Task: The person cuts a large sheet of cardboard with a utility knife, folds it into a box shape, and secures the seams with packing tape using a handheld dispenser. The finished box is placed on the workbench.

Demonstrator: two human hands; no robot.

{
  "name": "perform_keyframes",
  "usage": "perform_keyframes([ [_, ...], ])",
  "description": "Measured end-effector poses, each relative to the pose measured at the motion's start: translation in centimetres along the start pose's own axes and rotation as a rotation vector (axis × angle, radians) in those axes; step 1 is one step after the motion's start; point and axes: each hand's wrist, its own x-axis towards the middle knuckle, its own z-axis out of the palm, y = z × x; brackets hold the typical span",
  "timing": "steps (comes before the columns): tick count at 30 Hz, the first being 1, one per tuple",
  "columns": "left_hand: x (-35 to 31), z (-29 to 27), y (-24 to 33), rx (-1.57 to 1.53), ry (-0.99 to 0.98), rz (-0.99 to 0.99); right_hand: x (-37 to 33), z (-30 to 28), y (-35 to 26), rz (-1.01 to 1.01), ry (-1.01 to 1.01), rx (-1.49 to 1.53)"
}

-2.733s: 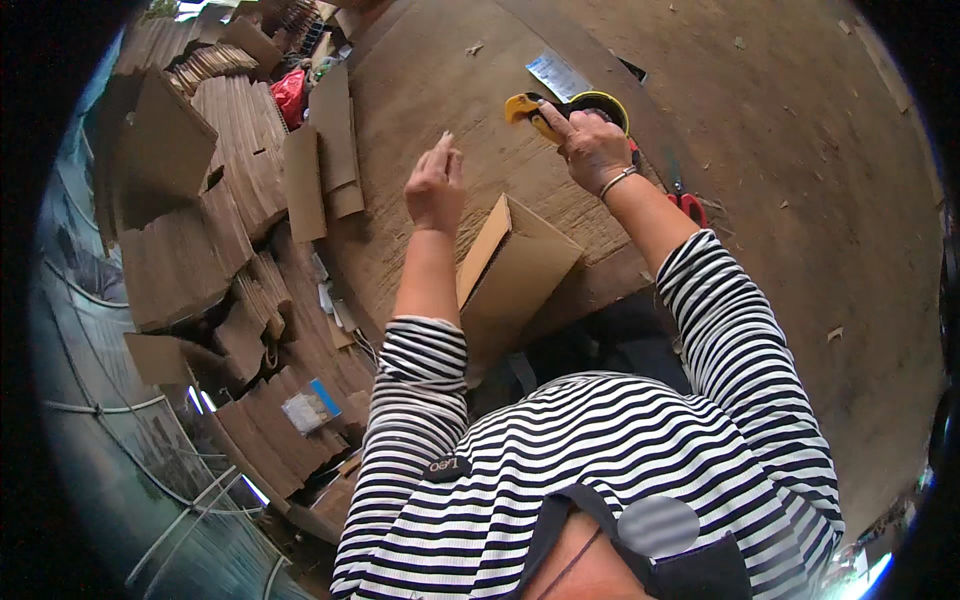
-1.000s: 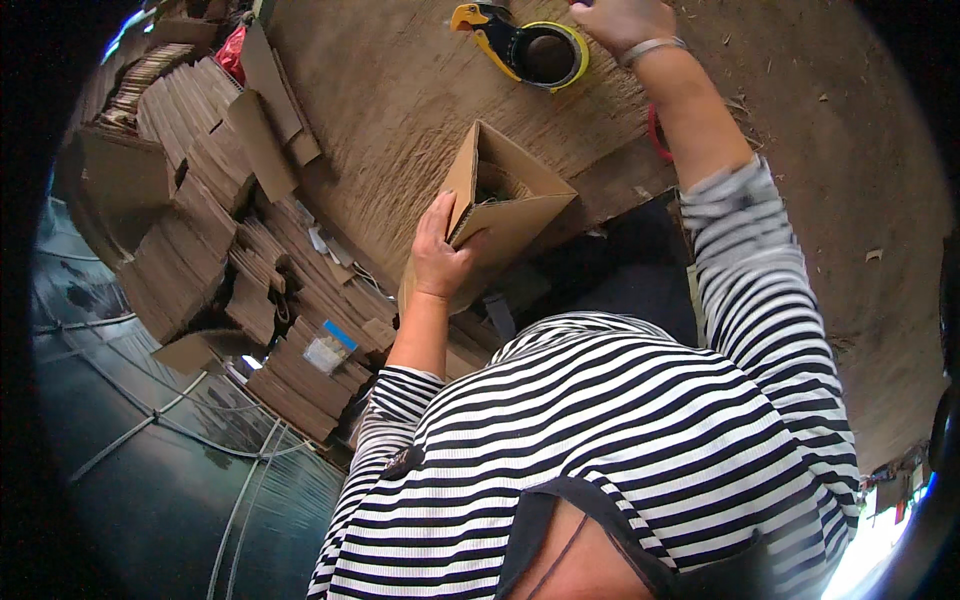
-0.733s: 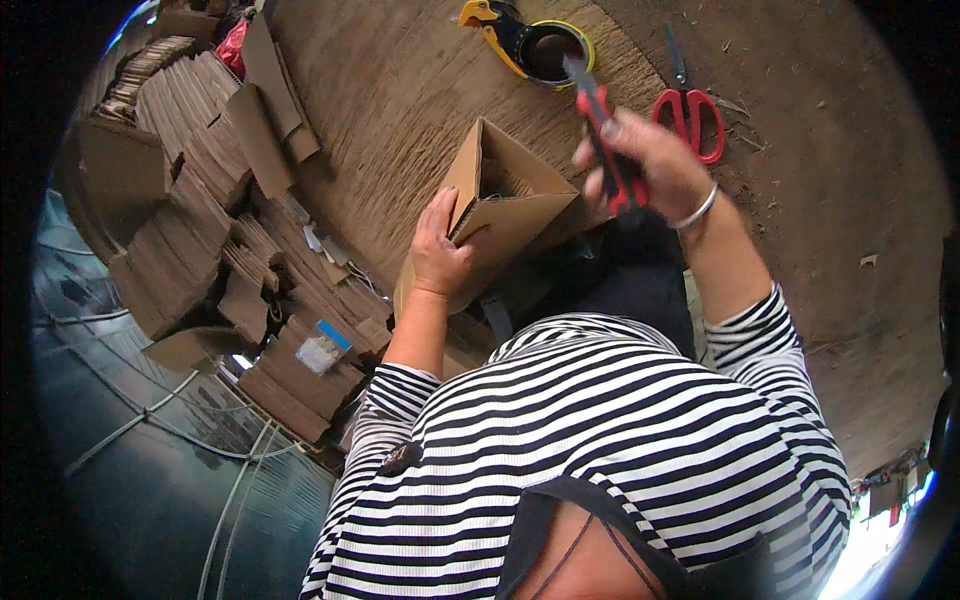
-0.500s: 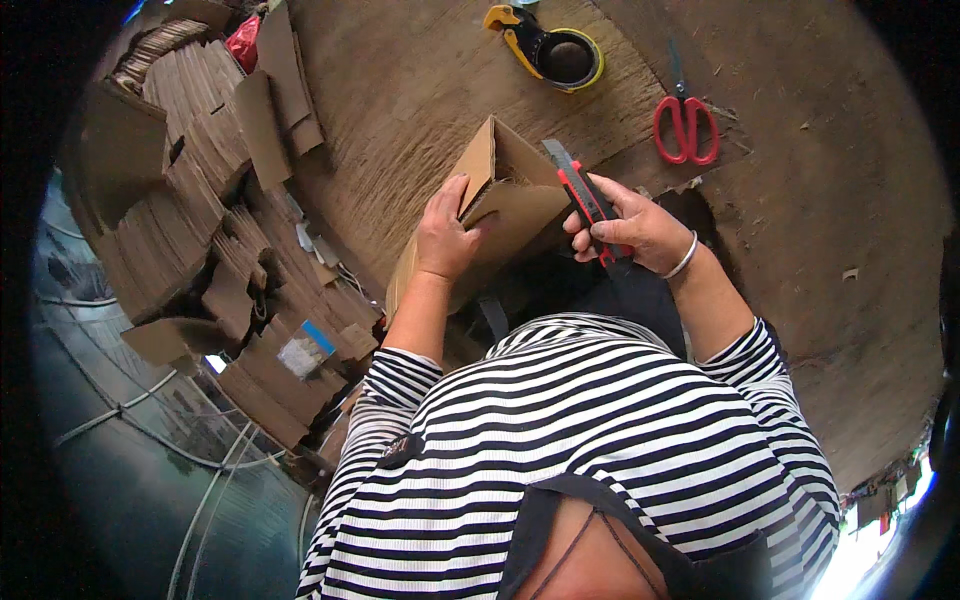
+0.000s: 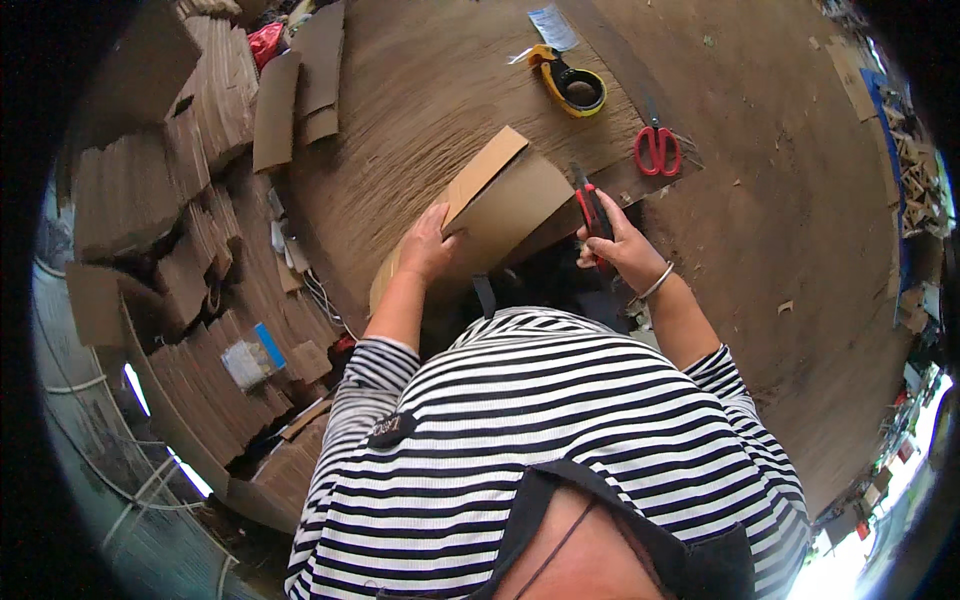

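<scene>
A long folded cardboard box lies slantwise in front of me, its upper end pointing away to the right. My left hand grips its left edge, fingers on the top and thumb along the side. In my right hand is a red and black box cutter, its blade out and pointing away from me. The blade tip is close to the right corner of the cardboard; whether it touches, I cannot tell. A pair of red-handled scissors lies beyond the box cutter, with a yellow and black tape dispenser farther off.
Stacks of flat cardboard fill the left side. A loose cardboard strip stands beside them. At the far end lies a small white printed packet. The brown worktop stretches to the right, with scraps of cardboard along the far right.
The cardboard box has turned, so its open end no longer faces me and a long flat side shows. My right hand still holds the box cutter. The whole view has shifted.
</scene>
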Motion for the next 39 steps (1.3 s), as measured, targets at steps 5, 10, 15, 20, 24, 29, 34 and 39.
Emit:
perform_keyframes([
  [5,-1.0,-1.2,-2.7,-0.102,0.06,-0.135,0.2,3.1,0.3,-0.021,-0.012,-0.14],
  [10,-5.3,-1.0,-7.8,-0.068,0.016,-0.212,1.0,7.1,0.4,-0.039,0.093,-0.377],
  [15,-6.6,-3.0,-7.6,-0.084,-0.024,-0.271,4.0,9.9,2.5,-0.723,0.253,-1.07],
  [20,-6.7,-2.4,-8.2,-0.023,-0.029,-0.27,5.7,14.6,2.6,-0.605,0.203,-1.376],
  [24,-6.1,-3.2,-7.0,-0.051,-0.123,-0.285,8.0,16.2,3.6,-0.425,0.174,-1.611],
  [29,-3.7,-3.3,-5.8,-0.005,-0.103,-0.153,9.4,16.5,3.6,-0.485,0.124,-1.753],
  [34,-2.3,-3.5,-4.5,-0.079,-0.057,-0.235,8.9,16.8,2.8,-0.447,0.077,-1.817],
  [39,-2.3,-3.2,-4.2,-0.024,-0.049,-0.207,9.6,15.9,3.4,-0.528,0.074,-1.787],
])
